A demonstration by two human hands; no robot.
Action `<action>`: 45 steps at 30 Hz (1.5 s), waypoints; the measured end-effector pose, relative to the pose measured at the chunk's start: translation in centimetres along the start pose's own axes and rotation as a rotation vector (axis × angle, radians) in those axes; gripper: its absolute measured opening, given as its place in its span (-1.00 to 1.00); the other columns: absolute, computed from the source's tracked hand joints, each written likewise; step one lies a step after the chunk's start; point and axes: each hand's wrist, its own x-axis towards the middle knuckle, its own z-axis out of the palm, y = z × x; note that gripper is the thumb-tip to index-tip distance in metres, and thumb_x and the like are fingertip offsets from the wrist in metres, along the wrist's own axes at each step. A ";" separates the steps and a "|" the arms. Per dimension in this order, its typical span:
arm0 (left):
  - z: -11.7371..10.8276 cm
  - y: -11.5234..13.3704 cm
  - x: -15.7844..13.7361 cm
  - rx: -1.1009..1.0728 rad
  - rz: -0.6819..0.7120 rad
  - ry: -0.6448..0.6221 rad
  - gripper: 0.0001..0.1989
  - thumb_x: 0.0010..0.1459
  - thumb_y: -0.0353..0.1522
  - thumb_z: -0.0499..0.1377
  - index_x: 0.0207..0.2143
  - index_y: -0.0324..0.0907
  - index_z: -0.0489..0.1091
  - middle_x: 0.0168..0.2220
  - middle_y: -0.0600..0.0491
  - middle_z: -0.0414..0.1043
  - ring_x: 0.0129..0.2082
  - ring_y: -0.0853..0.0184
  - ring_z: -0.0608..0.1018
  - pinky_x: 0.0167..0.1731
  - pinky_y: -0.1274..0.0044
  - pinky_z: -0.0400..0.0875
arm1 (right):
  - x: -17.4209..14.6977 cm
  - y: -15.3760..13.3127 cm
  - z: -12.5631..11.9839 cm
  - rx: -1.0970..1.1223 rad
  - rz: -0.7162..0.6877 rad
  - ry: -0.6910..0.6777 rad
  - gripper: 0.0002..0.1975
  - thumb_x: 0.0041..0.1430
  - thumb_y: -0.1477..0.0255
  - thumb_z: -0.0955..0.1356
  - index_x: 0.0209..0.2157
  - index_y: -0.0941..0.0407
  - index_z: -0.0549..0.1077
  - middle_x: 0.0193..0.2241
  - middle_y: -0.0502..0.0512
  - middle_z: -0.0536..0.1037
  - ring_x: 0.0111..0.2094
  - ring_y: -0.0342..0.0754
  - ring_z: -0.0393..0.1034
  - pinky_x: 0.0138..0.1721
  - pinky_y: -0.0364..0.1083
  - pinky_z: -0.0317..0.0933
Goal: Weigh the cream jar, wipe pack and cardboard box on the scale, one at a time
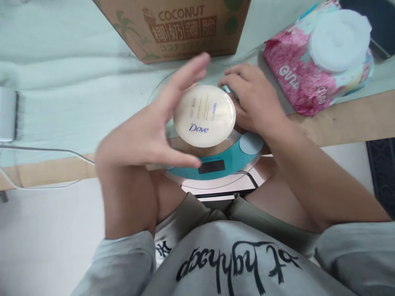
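A round cream-coloured Dove tub is over the glass kitchen scale, lid upward. Whether it rests on the scale or is held above it, I cannot tell. My left hand, slightly blurred, is open in a wide C around the tub's left side, thumb and fingers spread. Curled fingers of my right hand sit at the tub's right edge. A small pale-blue sliver shows beneath them, and the lid hides part of this hand. The scale has a teal front band with a dark display and a round pale button.
Behind the scale stands a cardboard coconut box. A pink wipes pack with a white lid lies at the right. On the left are a white device and a white cable, near the wooden table edge.
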 end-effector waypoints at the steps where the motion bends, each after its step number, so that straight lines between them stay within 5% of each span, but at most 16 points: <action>1: -1.1 -1.3 -0.5 -0.083 -0.043 -0.044 0.21 -0.12 0.12 0.56 0.51 0.40 0.05 0.59 0.25 -0.05 0.57 -0.11 0.18 0.40 0.00 0.44 | 0.0 0.0 0.0 -0.002 0.000 -0.004 -0.49 0.39 0.29 0.15 0.21 0.09 0.51 0.30 0.22 0.43 0.33 0.23 0.29 0.38 0.28 0.26; 3: -2.7 -4.0 -1.3 -0.144 -0.168 0.072 0.26 -0.22 0.13 0.59 0.49 0.38 0.08 0.56 0.25 0.05 0.52 -0.12 0.28 0.33 0.05 0.52 | 0.0 0.0 0.0 -0.008 0.001 -0.006 -0.50 0.41 0.28 0.15 0.20 0.07 0.51 0.30 0.21 0.43 0.31 0.22 0.31 0.37 0.28 0.27; 5: -2.4 -6.3 -1.4 -0.136 -0.239 0.386 0.12 -0.23 0.22 0.56 0.37 0.25 0.27 0.46 0.25 0.27 0.42 -0.07 0.41 0.27 0.12 0.55 | 0.0 0.0 0.1 -0.014 0.002 0.007 -0.53 0.40 0.30 0.16 0.18 0.06 0.51 0.28 0.19 0.44 0.30 0.21 0.32 0.38 0.29 0.26; 7: -0.6 -7.5 -1.0 -0.072 -0.246 0.716 -0.15 0.06 0.36 0.30 0.22 0.06 0.44 0.28 0.15 0.48 0.32 -0.01 0.47 0.27 0.10 0.47 | 0.0 0.0 0.2 -0.016 -0.004 0.019 -0.54 0.38 0.33 0.18 0.18 0.07 0.51 0.28 0.20 0.44 0.30 0.20 0.32 0.40 0.29 0.24; 9: 1.6 -7.6 -0.4 0.021 -0.240 0.810 -0.26 0.28 0.32 0.10 0.11 -0.05 0.52 0.11 0.04 0.58 0.24 0.03 0.51 0.29 0.13 0.36 | 0.0 -0.1 0.2 -0.021 -0.005 0.014 -0.54 0.38 0.31 0.20 0.18 0.07 0.50 0.27 0.20 0.45 0.30 0.19 0.31 0.40 0.26 0.25; 12: 3.4 -7.1 0.1 0.136 -0.241 0.658 -0.35 0.35 0.23 0.12 0.06 -0.09 0.56 0.02 -0.01 0.62 0.15 0.04 0.55 0.25 0.22 0.32 | 0.0 -0.1 0.2 -0.026 0.017 0.002 -0.55 0.41 0.23 0.20 0.19 0.02 0.49 0.28 0.16 0.43 0.30 0.18 0.29 0.40 0.22 0.24; 16: 3.0 -7.9 0.3 0.291 -0.306 0.509 -0.48 0.10 0.07 0.47 -0.11 -0.10 0.59 0.08 0.05 0.59 0.16 0.06 0.50 0.25 0.26 0.32 | 0.0 0.3 0.3 0.016 0.002 0.009 -0.58 0.42 0.16 0.21 0.17 -0.06 0.48 0.28 0.13 0.44 0.30 0.20 0.26 0.36 0.22 0.25; 20: 2.8 -8.8 0.7 0.220 -0.265 0.580 -0.47 -0.06 0.05 0.57 -0.23 -0.13 0.61 -0.01 0.02 0.62 0.08 0.05 0.52 0.21 0.19 0.34 | 0.0 0.3 0.3 0.032 -0.008 0.023 -0.57 0.39 0.15 0.25 0.14 0.01 0.50 0.26 0.23 0.45 0.28 0.25 0.27 0.32 0.26 0.25; 23: 2.5 -7.5 0.8 -0.003 -0.142 0.675 -0.51 0.19 0.14 0.39 -0.32 -0.11 0.63 -0.15 0.00 0.65 -0.02 0.09 0.58 0.19 0.14 0.41 | -0.1 0.1 0.1 0.001 0.010 0.003 -0.56 0.37 0.16 0.25 0.14 0.02 0.49 0.26 0.25 0.43 0.28 0.27 0.27 0.31 0.27 0.26; 25: 1.9 -5.3 0.5 -0.118 -0.069 0.733 -0.57 0.41 0.01 0.18 -0.28 -0.07 0.65 -0.18 0.02 0.66 -0.02 0.11 0.62 0.22 0.14 0.46 | -0.1 0.0 0.1 -0.007 0.019 0.002 -0.57 0.36 0.16 0.24 0.13 -0.01 0.49 0.25 0.22 0.44 0.27 0.24 0.27 0.31 0.26 0.26; 28: 0.8 -1.2 -0.2 -0.220 -0.013 0.685 -0.61 0.39 -0.09 0.12 -0.04 -0.07 0.66 -0.01 0.05 0.66 0.12 0.07 0.63 0.24 0.17 0.50 | 0.0 0.0 0.2 -0.007 0.029 -0.002 -0.57 0.36 0.14 0.23 0.13 -0.03 0.47 0.25 0.20 0.43 0.27 0.22 0.25 0.29 0.24 0.27; 32: 1.4 2.7 -0.2 0.126 -0.011 0.254 -0.27 0.25 0.06 0.35 0.36 -0.02 0.38 0.39 -0.03 0.36 0.43 -0.09 0.40 0.34 0.13 0.46 | 0.1 0.0 0.1 -0.028 0.062 -0.036 -0.50 0.34 0.12 0.22 0.18 0.02 0.46 0.30 0.27 0.39 0.31 0.25 0.22 0.34 0.26 0.22; 35: 3.2 3.5 0.6 0.368 0.023 0.080 -0.08 0.17 0.05 0.42 0.41 -0.20 0.26 0.43 -0.25 0.26 0.46 -0.11 0.35 0.42 0.09 0.40 | 0.1 -0.2 -0.1 -0.027 0.062 -0.049 -0.48 0.37 0.08 0.17 0.20 -0.03 0.44 0.31 0.22 0.39 0.33 0.24 0.23 0.39 0.28 0.19; 39: 4.4 3.6 1.2 0.434 0.050 0.144 -0.14 0.15 0.02 0.44 0.33 -0.25 0.32 0.21 -0.21 0.46 0.21 0.03 0.57 0.21 0.22 0.60 | 0.1 -0.2 -0.2 -0.006 0.053 -0.048 -0.52 0.34 0.09 0.20 0.16 -0.05 0.45 0.30 0.19 0.40 0.33 0.24 0.25 0.39 0.31 0.19; 45: 3.8 3.0 1.1 0.418 0.087 0.214 -0.20 0.14 -0.01 0.47 0.31 -0.14 0.35 0.25 -0.08 0.50 0.24 0.07 0.58 0.28 0.35 0.53 | 0.0 0.1 0.1 -0.029 0.010 -0.007 -0.56 0.34 0.27 0.21 0.16 0.00 0.46 0.28 0.20 0.41 0.33 0.22 0.29 0.40 0.30 0.22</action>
